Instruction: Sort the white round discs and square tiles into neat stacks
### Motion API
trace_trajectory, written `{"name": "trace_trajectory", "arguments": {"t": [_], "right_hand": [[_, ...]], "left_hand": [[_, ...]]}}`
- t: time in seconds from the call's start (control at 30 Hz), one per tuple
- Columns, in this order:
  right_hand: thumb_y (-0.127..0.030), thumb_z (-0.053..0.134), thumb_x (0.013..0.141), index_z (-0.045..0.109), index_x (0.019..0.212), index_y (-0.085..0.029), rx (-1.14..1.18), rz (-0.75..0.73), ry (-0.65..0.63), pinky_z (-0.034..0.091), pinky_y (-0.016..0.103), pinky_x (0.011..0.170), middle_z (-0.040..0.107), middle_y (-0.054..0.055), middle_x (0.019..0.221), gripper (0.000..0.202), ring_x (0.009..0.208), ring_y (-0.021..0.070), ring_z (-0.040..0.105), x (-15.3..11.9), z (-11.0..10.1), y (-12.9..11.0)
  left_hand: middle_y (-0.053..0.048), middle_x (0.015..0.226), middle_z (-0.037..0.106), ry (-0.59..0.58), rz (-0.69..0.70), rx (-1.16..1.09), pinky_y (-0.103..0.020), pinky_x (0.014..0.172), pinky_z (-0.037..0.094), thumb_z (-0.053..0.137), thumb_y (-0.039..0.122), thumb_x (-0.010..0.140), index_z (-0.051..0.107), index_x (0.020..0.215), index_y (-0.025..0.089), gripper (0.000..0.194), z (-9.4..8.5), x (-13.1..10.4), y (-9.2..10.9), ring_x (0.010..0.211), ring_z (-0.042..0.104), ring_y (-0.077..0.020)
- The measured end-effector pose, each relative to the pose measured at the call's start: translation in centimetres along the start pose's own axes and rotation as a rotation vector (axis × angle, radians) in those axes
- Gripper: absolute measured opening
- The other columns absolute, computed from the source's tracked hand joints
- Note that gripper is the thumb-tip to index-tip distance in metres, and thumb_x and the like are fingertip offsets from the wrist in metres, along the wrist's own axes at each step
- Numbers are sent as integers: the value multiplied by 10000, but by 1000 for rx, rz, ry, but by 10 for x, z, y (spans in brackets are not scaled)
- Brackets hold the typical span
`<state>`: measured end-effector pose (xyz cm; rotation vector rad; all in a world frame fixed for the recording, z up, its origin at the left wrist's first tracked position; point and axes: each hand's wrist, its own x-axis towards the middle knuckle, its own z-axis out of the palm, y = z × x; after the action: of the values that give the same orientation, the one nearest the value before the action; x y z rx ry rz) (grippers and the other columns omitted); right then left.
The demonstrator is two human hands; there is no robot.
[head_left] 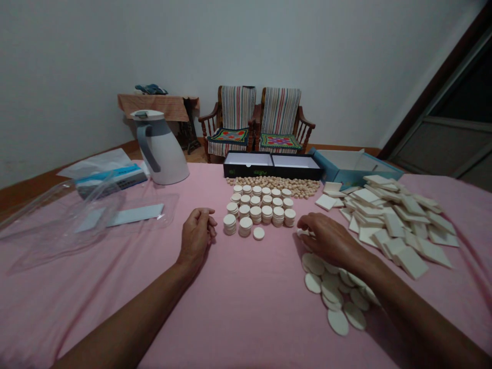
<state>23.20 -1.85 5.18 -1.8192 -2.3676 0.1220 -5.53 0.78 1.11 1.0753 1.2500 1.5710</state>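
My left hand [198, 228] rests on the pink cloth, its fingers curled together and nothing showing in them. Just right of it stand rows of short stacks of pale round discs [255, 212]. A single disc [259, 233] lies flat at the front of these rows. My right hand [326, 237] is right of the stacks, fingers bent down and closed on a round disc [303, 232], mostly covered by the fingers. Beneath that wrist and forearm spreads a loose pile of round discs [332, 292], partly hidden by the arm.
Pale square tiles [395, 215] lie heaped at right. Behind the stacks are small wooden pieces [277, 183], a black divided box [272, 171] and a blue box [346, 177]. A grey-white jug [163, 148], clear plastic packaging [100, 210] and a blue-grey carton [111, 179] occupy the left.
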Motion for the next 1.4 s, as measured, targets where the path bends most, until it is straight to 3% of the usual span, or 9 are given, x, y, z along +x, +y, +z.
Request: {"name": "trace_trajectory", "arguments": {"t": [0.13, 0.37, 0.5, 0.7, 0.83, 0.97, 1.17, 1.27, 1.4], "right_hand": [[-158, 523, 776, 647, 870, -154, -174, 48, -87, 343, 308, 662, 630, 119, 887, 156, 841, 237, 565, -1, 7, 0], [-173, 472, 826, 654, 882, -152, -203, 50, -27, 339, 337, 686, 634, 149, 905, 192, 868, 266, 555, 6, 24, 3], [-190, 498, 819, 642, 894, -146, -140, 77, 19, 352, 328, 699, 608, 135, 886, 168, 831, 243, 551, 3, 20, -3], [-179, 522, 804, 579, 1068, -175, 144, -175, 72, 379, 287, 756, 575, 88, 974, 270, 900, 199, 522, 5, 8, -40], [-110, 505, 780, 547, 1083, -157, 148, -317, 84, 357, 290, 791, 585, 88, 1012, 309, 934, 196, 497, 20, 15, -59], [-102, 463, 805, 551, 1029, -159, 128, -354, 84, 333, 289, 758, 601, 74, 953, 247, 883, 189, 488, 32, 23, -65], [-56, 461, 774, 539, 1017, -166, 223, -397, 160, 347, 290, 766, 594, 76, 967, 278, 911, 190, 491, 29, 20, -55], [-26, 453, 755, 561, 960, -171, 218, -332, 205, 363, 293, 779, 598, 71, 934, 273, 909, 191, 507, 20, 9, -40], [-76, 501, 760, 603, 964, -171, 95, -146, 70, 388, 294, 762, 622, 80, 933, 247, 903, 208, 545, 5, -7, -9]], "left_hand": [[54, 602, 530, -1, 3, 14, -149, 290, 291, 551, 396, 782, 561, 856, 164, 243, -1, 1, -1, 341, 414, -44], [56, 603, 527, 5, 11, 27, -145, 295, 305, 548, 385, 793, 558, 858, 165, 229, -1, 0, -1, 344, 414, -42], [62, 605, 526, -1, 9, 12, -147, 296, 309, 554, 387, 786, 556, 857, 170, 228, -1, 1, -1, 337, 407, -41], [60, 603, 529, -6, 4, 33, -140, 295, 297, 548, 396, 792, 561, 850, 174, 230, -1, 1, -2, 348, 418, -42], [58, 611, 518, 0, 13, 26, -142, 295, 307, 542, 380, 797, 562, 856, 170, 219, -1, 0, -1, 353, 411, -41], [58, 609, 520, -4, 15, 23, -148, 299, 317, 538, 383, 795, 558, 860, 171, 223, -1, -1, -1, 351, 404, -43], [57, 605, 525, 5, 6, 33, -142, 289, 283, 534, 398, 798, 562, 855, 171, 236, -1, -1, -1, 348, 415, -42], [56, 603, 522, -3, 4, 34, -143, 288, 285, 532, 398, 803, 558, 856, 170, 235, 0, -2, 0, 351, 427, -46], [55, 609, 529, -8, 15, 11, -153, 298, 317, 540, 376, 799, 557, 859, 168, 217, 0, -1, -1, 353, 422, -48]]}}
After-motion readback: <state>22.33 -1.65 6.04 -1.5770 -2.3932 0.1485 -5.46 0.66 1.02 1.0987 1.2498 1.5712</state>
